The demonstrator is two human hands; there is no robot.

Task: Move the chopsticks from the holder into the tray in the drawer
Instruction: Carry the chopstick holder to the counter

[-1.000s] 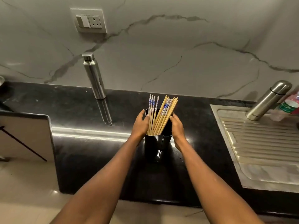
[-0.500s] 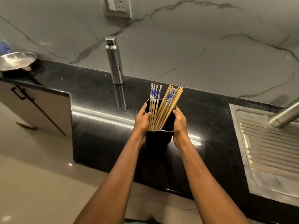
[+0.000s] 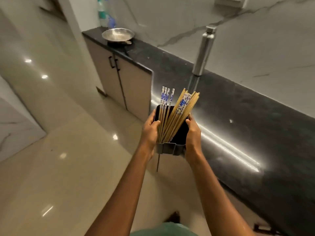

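A black rectangular holder (image 3: 170, 148) hangs in the air just off the counter's front edge, held between both hands. My left hand (image 3: 150, 132) grips its left side and my right hand (image 3: 192, 135) grips its right side. Several wooden chopsticks (image 3: 175, 116) stand in it, some with blue-and-white patterned tops, fanned to the left and right. No drawer or tray is in view.
The black counter (image 3: 238, 116) runs diagonally on the right with a steel bottle (image 3: 203, 51) against the marble wall. A steel pan (image 3: 117, 35) sits at the counter's far end above cabinet doors (image 3: 122, 77). Glossy tiled floor (image 3: 68, 150) spreads to the left.
Both hands have lifted the holder off the counter and carried it out past the front edge. The view has swung left, so the sink is gone and the floor and cabinets show.
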